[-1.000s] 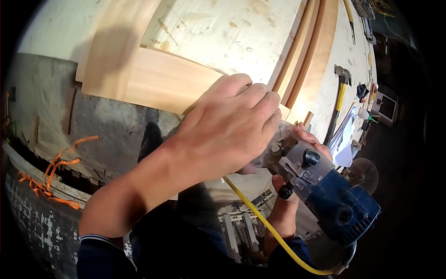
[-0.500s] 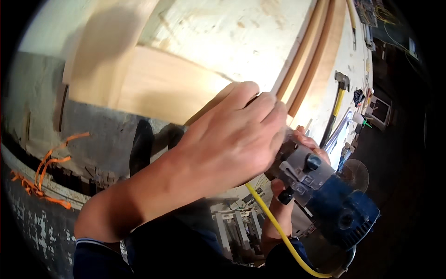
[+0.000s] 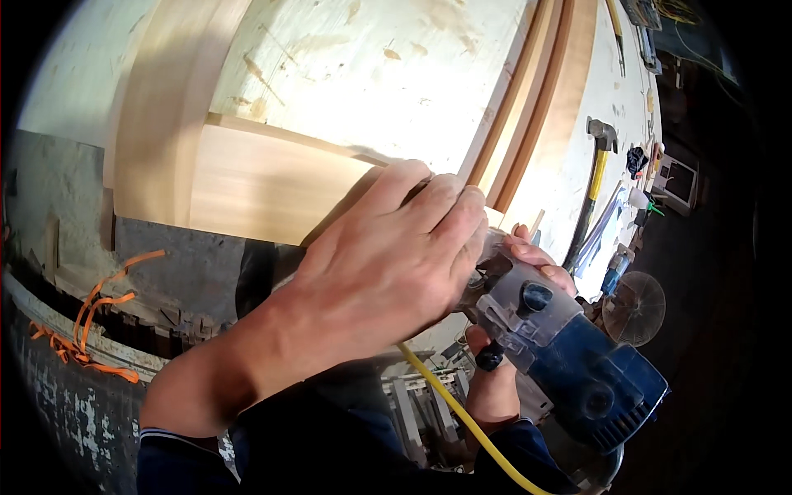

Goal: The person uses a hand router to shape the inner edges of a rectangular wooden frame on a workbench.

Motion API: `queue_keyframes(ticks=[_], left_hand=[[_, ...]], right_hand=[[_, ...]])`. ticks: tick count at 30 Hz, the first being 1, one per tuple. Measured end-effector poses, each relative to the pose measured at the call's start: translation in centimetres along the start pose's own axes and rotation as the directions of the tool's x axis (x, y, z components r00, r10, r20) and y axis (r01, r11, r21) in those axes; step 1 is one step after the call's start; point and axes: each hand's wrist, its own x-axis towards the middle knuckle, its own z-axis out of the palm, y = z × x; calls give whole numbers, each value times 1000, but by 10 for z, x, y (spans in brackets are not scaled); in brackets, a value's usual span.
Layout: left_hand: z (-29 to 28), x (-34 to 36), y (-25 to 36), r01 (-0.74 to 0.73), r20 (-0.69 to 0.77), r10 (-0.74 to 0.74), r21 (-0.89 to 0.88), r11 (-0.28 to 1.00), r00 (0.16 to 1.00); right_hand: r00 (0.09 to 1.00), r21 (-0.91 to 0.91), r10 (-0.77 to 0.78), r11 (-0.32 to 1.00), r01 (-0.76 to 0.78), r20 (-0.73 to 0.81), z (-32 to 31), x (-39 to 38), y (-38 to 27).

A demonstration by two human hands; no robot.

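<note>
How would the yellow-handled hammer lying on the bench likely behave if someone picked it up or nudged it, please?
The hammer would probably feel head-heavy, since a metal head sits at the far end of a slim yellow handle. It looks rigid, so it should not flex. Lying flat on the workbench, it would likely slide or pivot about the head rather than roll.

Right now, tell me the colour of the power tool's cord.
Yellow cord, clearest in the head view, running below the blue power tool.
</note>
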Motion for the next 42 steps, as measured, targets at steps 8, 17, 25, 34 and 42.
queue_keyframes(ticks=[8,17,25,34,42], left_hand=[[10,-3,-3,-23,-63,29,98,995,998],[14,-2,-3,-18,-64,24,99,995,998],[14,-2,-2,-7,-83,14,85,996,996],[13,-1,-2,-10,-70,17,93,996,997],[12,-1,-2,-27,-17,29,127,992,999]], right_hand=[[999,13,6,1000,-5,-46,10,4,-6],[998,25,-10,1000,12,-66,12,8,-3],[997,16,25,1000,-24,-77,5,5,-2],[997,-6,3,1000,-3,-77,8,4,-3],[994,25,86,996,-84,-74,4,-6,-9]])
